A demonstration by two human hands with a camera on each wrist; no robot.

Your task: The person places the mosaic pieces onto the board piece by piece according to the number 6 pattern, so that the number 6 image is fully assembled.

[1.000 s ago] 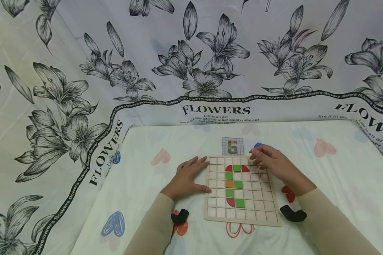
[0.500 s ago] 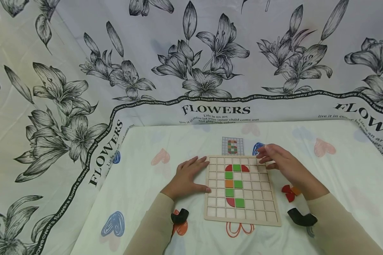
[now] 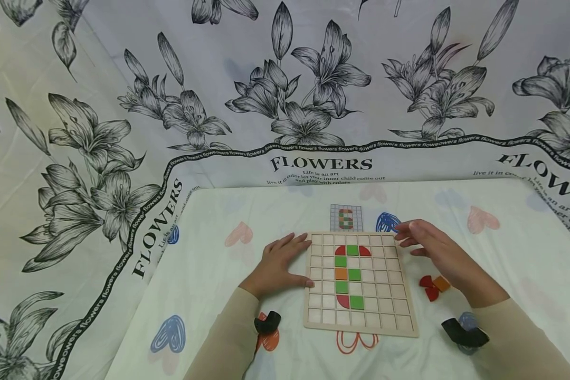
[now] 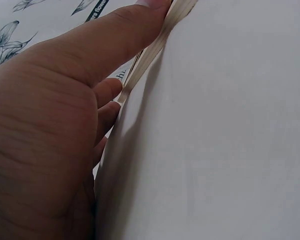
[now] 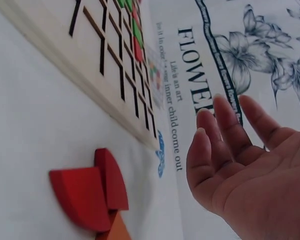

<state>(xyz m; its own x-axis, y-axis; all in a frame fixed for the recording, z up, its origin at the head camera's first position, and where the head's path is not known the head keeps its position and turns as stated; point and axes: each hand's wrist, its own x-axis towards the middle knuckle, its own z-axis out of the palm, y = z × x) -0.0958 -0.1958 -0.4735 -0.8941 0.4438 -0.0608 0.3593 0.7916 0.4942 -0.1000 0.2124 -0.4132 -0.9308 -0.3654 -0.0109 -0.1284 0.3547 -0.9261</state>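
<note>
A wooden grid board (image 3: pixel 382 290) lies on the cloth, with several coloured tiles in its cells. Green square tiles (image 3: pixel 357 302), red quarter-round tiles (image 3: pixel 364 251) and one orange tile (image 3: pixel 341 274) form a column with short branches. My left hand (image 3: pixel 276 270) rests at the board's left edge, fingers spread; in the left wrist view its thumb (image 4: pixel 115 40) touches the rim. Past the board's upper right corner, my right hand (image 3: pixel 448 264) hovers with nothing visible in it. Its fingers (image 5: pixel 227 130) are loosely bent in the right wrist view.
Right of the board lie red quarter-round pieces (image 3: pixel 431 294) against an orange piece (image 3: pixel 441 284). Behind the board's far edge is a small patterned grid card (image 3: pixel 346 217). Heart-printed cloth (image 3: pixel 228 206) covers the table, and a flower-printed curtain stands behind it.
My right hand has drawn away from the board's upper right area, moving right and slightly toward me. The orange piece beside the red ones has come into view. My left hand stays put.
</note>
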